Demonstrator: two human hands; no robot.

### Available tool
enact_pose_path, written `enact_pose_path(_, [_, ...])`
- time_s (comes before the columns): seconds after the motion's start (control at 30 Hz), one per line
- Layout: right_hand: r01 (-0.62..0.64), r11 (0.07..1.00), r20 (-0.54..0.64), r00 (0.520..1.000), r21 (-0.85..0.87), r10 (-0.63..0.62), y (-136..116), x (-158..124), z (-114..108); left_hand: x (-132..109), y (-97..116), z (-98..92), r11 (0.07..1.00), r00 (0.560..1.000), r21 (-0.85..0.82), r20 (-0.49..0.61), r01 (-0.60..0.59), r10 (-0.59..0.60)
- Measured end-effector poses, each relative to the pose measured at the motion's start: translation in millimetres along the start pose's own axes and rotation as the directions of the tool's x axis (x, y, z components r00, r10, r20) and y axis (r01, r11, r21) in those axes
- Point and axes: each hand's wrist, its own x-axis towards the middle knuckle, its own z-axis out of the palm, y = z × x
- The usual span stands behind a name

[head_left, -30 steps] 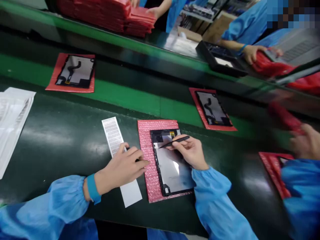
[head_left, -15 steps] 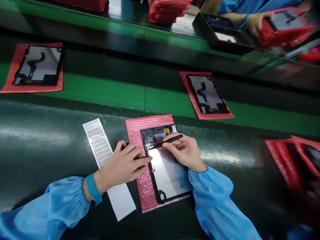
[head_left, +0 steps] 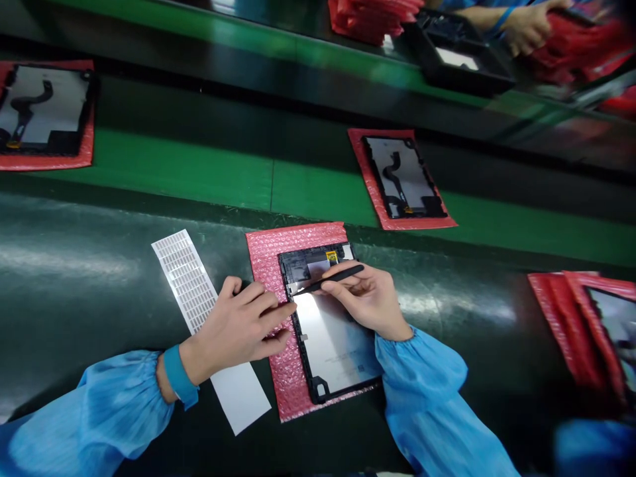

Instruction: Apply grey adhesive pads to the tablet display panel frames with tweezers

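In my right hand (head_left: 370,298) is a slim pair of black tweezers (head_left: 338,279), pinched between thumb and fingers. Their tip rests at the left edge of a tablet display panel (head_left: 338,351), close to a small pale tab. The panel has a black frame, a silvery back and a yellow connector patch near the top. It lies on a pink bubble-wrap bag (head_left: 283,384). My left hand (head_left: 243,324) is open, fingers apart, with the index fingertip at the panel's left edge. Partly beneath that hand lies a white sheet of small grey labels (head_left: 186,278).
Beyond the bench, a green belt (head_left: 199,179) carries two panels on red bags, one left (head_left: 47,109) and one right (head_left: 403,177). Red bags with a panel (head_left: 576,331) lie at right. Across the belt are a black box (head_left: 462,56) and a co-worker's hand (head_left: 529,30).
My left hand has drawn slightly left, its index finger back toward the panel's edge. The belt panels appear further left. The co-worker's hand has moved over the red bags. The tweezers stay nearly in place.
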Motion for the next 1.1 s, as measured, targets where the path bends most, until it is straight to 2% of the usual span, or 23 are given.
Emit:
enact_pose_path(0.23, [-0.022,1.000,0.003,1.000,0.000,0.022,0,0,0,-1,-1,1.1,0.999,1.000,0.033,0.005,0.018,-0.018])
enact_pose_path(0.5, [-0.030,0.999,0.010,1.000,0.042,0.030,4,0,0,1,3,1.7,0.996,0.996,-0.018,0.024,0.084,-0.084])
enact_pose_path(0.7, [-0.016,1.000,-0.076,0.997,0.012,0.017,2,0,-2,3,7,1.4,0.990,0.990,-0.047,0.050,0.131,-0.128])
enact_pose_path(0.83, [0.002,0.999,-0.017,1.000,0.039,-0.001,1,1,-1,3,9,0.8,0.990,0.990,-0.043,0.051,0.134,-0.132])
enact_pose_path(0.97, [-0.006,1.000,-0.017,1.000,-0.017,0.006,4,1,1,3,7,0.8,0.991,0.992,-0.051,0.042,0.122,-0.120])
enact_pose_path(1.1, [-0.015,0.998,-0.045,0.999,-0.068,0.012,-6,-6,-10,0,2,3.4,0.992,0.993,-0.052,0.032,0.115,-0.113])
